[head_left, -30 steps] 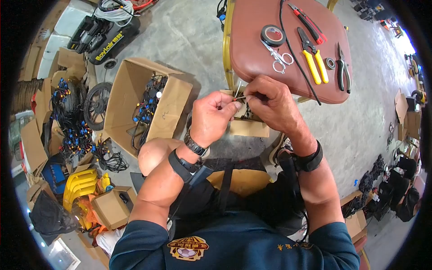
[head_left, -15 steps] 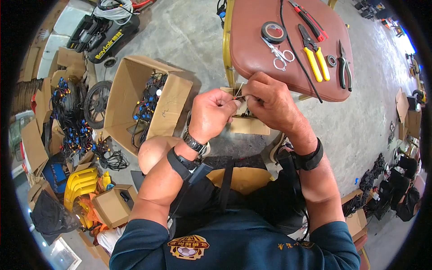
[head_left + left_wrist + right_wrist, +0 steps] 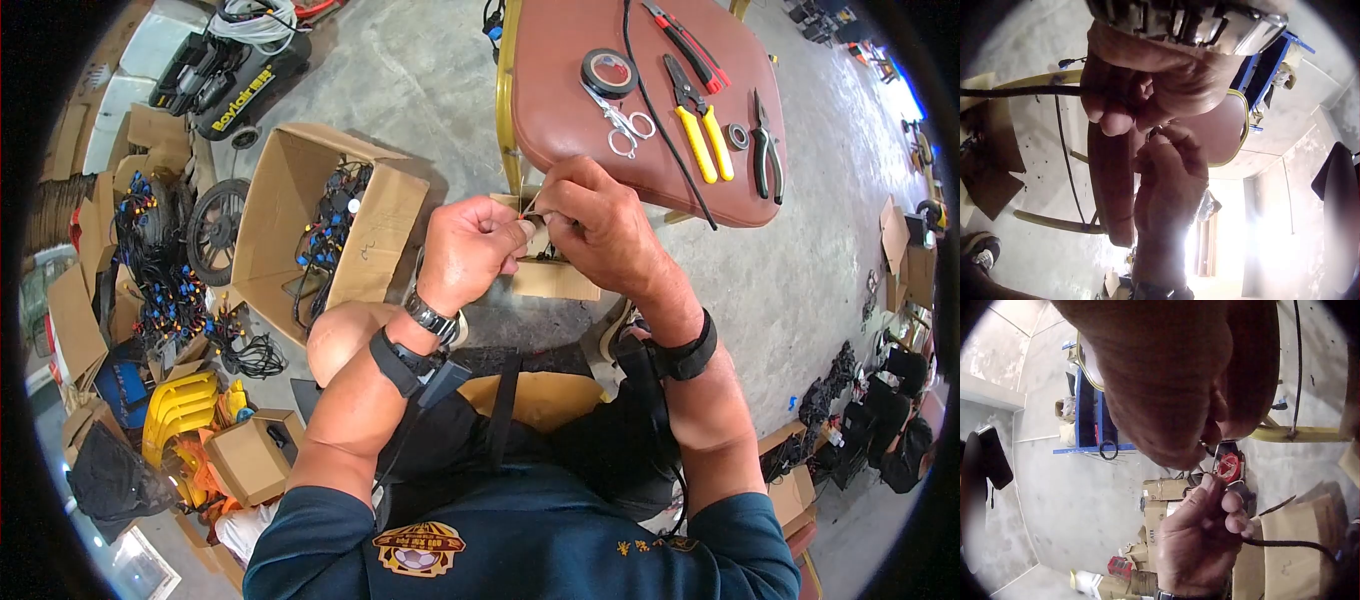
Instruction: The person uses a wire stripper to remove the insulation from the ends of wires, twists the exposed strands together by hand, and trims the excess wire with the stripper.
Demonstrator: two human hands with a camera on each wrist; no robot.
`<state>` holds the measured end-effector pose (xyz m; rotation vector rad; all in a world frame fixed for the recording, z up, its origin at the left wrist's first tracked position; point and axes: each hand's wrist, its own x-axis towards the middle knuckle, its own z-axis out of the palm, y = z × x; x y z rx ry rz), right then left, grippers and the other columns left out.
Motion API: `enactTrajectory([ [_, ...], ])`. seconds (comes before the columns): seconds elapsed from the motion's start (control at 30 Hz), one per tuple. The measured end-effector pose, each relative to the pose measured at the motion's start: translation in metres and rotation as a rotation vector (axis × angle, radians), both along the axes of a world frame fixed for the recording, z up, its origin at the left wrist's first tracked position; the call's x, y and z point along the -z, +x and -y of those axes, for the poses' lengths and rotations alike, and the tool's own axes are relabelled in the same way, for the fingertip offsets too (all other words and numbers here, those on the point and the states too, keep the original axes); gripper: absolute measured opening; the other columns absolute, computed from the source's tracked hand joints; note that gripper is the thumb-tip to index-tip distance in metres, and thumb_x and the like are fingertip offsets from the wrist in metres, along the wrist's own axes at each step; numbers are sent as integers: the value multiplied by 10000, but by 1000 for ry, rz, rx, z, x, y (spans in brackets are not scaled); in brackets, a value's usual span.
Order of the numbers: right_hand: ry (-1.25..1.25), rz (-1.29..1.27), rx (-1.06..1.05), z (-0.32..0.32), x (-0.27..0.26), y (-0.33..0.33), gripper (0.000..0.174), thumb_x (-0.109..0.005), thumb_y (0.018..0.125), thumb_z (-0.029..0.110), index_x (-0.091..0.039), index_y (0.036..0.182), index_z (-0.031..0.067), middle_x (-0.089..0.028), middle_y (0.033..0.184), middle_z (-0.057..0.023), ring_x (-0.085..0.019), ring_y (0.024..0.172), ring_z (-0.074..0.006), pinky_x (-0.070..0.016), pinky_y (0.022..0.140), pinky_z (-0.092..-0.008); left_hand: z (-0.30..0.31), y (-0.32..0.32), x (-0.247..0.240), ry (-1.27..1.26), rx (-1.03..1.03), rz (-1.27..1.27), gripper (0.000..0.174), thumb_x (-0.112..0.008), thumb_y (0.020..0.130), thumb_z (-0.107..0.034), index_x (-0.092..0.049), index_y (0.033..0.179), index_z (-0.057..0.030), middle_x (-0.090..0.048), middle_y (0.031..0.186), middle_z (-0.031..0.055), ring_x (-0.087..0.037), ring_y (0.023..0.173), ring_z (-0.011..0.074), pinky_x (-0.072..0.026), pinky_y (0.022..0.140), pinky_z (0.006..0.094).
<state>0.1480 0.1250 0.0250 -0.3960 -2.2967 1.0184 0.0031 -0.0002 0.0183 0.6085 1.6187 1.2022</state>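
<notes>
In the head view, the left hand pinches the end of thin wires between thumb and forefinger. Close against it, the right hand pinches the wires with curled fingers. A black cable runs into the left hand's fingers in the left wrist view. The right wrist view shows a thin pale wire standing between the two hands. Which strand each hand holds cannot be told.
A brown padded chair carries black tape, scissors, yellow-handled pliers, black-handled pliers, a red cutter and a black cable. A cardboard box of wiring stands left.
The right hand's fingertips have moved slightly up and left around the wires. The left hand has stayed almost in place, still pinching. Items on the chair appear slightly shifted from the earliest view.
</notes>
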Motion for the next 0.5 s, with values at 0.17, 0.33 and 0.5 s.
enactTrajectory([
  [0.17, -290, 43, 56, 8, -15, 2, 279, -661, 733, -29, -643, 999, 53, -595, 967, -98, -615, 709, -200, -509, 632, -320, -1, 2, 9, 113, -97, 33, 79, -706, 861, -44, -653, 860, 15, -664, 689, 38, -611, 575, 71, -482, 523, 213],
  [0.33, -687, 17, 116, 8, -15, 3, 249, -691, 789, 18, -620, 1027, -2, -617, 881, -44, -593, 733, -80, -502, 652, -249, -1, 4, 8, 192, -159, -1, 85, -705, 862, -35, -650, 897, 19, -673, 712, 32, -620, 610, 68, -492, 552, 208],
  [0.5, -873, 81, 80, 9, -16, 2, 159, -671, 854, 82, -628, 986, 4, -584, 800, 20, -500, 693, -35, -426, 600, -206, 0, 9, 8, 251, -179, -87, 89, -721, 847, -30, -655, 888, 12, -671, 707, 18, -578, 620, 35, -473, 553, 206],
])
